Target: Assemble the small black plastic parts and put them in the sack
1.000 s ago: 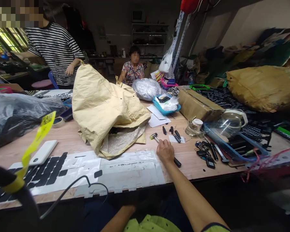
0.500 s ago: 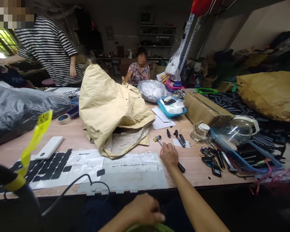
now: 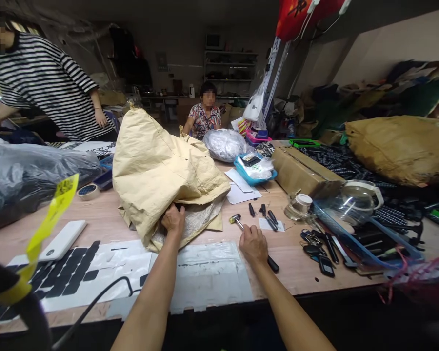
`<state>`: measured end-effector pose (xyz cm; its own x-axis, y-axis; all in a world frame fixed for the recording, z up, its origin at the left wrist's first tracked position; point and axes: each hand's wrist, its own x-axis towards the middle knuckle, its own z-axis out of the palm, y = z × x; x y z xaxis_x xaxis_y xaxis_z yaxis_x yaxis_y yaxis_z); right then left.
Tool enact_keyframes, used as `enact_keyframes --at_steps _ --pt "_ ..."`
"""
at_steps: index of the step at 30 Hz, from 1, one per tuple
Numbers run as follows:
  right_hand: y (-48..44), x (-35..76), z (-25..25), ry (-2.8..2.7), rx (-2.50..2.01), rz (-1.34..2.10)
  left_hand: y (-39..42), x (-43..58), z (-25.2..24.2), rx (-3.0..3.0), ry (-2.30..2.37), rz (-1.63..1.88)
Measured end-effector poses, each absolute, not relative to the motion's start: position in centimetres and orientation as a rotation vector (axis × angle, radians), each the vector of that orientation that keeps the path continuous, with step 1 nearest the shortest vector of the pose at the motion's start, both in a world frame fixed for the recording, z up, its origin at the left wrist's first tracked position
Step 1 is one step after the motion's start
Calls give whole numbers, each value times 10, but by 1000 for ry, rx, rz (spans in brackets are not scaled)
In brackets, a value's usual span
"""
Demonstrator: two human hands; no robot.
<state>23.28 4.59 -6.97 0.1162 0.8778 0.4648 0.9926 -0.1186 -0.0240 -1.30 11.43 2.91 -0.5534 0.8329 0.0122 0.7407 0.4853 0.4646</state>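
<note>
A large tan paper sack lies on the table with its mouth facing me, showing a silvery woven lining. At that mouth is my left hand, its thumb visible and its fingers mostly hidden inside the opening. My right hand is closed over the shaft of a small hammer, which rests on the tabletop. The yellowish head sticks out ahead of my fingers, and the black grip end shows behind the hand. Under and beside the sack is a clear plastic sheet on the table.
Left are a sheet of black stickers, a white box-like device and a tape roll. Right lie small black-handled tools, keys, a glass jar, a blue bin and a carton. Two people are across the table.
My left hand has risen from below the table edge to the sack's mouth. My right hand stays on the hammer. The view has shifted slightly, and the striped-shirt person appears further left.
</note>
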Motion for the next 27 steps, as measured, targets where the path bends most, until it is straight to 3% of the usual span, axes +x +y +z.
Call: enact_keyframes --at_steps 7,13,16,21,27 --pt "46 233 -68 -1825 -2065 -485 99 -15 30 1403 2461 696" --pt "47 233 -68 -1831 -2072 -492 45 -2 6 1896 1773 904" --pt "48 232 -68 -1827 -2073 -498 23 5 -7 2021 1496 767" --pt "48 231 -67 -1827 -2079 -478 10 4 -18 2085 1446 466" --pt "48 231 -64 -1832 -2086 -472 7 3 -19 2075 1459 454"
